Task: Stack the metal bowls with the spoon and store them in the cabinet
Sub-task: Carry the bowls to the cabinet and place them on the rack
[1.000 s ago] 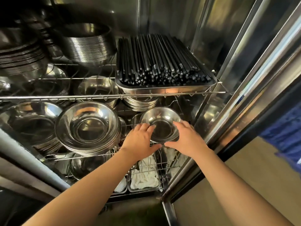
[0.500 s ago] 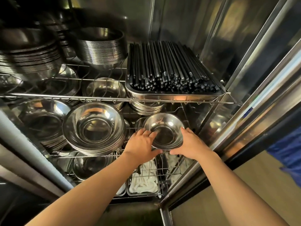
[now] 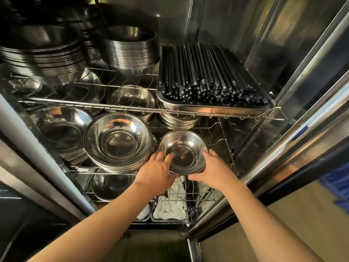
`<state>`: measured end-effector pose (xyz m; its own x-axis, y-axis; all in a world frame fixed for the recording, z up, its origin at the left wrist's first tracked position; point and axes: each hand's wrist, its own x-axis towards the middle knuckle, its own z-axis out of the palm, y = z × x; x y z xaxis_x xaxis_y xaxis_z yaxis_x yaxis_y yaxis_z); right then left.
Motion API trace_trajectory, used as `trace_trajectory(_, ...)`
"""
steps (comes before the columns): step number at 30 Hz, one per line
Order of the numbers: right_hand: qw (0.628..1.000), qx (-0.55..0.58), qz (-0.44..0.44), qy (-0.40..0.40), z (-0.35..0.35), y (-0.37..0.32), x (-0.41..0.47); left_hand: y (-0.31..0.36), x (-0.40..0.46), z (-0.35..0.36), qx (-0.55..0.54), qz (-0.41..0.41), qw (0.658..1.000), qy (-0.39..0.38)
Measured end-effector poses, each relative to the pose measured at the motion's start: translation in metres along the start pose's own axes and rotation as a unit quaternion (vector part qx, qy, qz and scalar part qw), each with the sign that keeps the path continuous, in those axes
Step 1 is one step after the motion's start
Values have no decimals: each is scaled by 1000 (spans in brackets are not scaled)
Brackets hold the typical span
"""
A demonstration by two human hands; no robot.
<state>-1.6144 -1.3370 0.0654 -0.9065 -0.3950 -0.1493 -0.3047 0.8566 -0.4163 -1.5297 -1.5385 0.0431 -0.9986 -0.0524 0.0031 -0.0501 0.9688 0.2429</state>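
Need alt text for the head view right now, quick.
Both hands, left hand and right hand, hold a small stack of metal bowls at the cabinet's middle wire shelf, right of a bigger bowl stack. Above sits a tray of black chopsticks.

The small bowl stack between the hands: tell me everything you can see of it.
The small bowl stack is shiny steel: several round, shallow bowls nested upright, the top one empty with a flat, dark-reflecting base. No spoon shows in it. It sits at the front right of the middle wire shelf, beside a wider bowl stack. The left hand and right hand grip its opposite sides.
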Motion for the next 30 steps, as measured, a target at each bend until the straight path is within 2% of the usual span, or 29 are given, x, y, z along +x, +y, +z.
trace_trajectory(5, 1000, -6, 1, 2, 5, -6, 1, -1, -9, 3, -18, -15, 1000, 5)
trace_trajectory(8, 1000, 14, 8, -27, 0, -5, 2, 0, -13, 6, -46, -20, 998, 38)
trace_trajectory(10, 998, 45, 31, -23, -6, -5, 8, 2, -20, 9, -98, -32, 992, 70)
trace_trajectory(13, 996, 69, 54, 30, -16, -3, 26, 6, -32, 11, -185, -57, 975, 110)
trace_trajectory(16, 994, 72, 66, 58, -26, -1, 50, 12, -40, 11, -285, -100, 947, 108)
trace_trajectory(18, 994, 64, 70, 51, -30, 0, 65, 18, -42, 5, -394, -162, 901, 76)
trace_trajectory(21, 995, 64, 66, 49, -30, -2, 78, 24, -36, -2, -551, -234, 798, 68)
trace_trajectory(25, 986, 134, 69, 66, -25, 2, 81, 24, -25, -5, -695, -288, 656, 65)
trace_trajectory(27, 982, 156, 67, 77, -23, 2, 81, 25, -23, -5, -719, -302, 623, 63)
trace_trajectory(30, 981, 160, 70, 82, -21, 3, 82, 24, -23, -2, -726, -320, 605, 70)
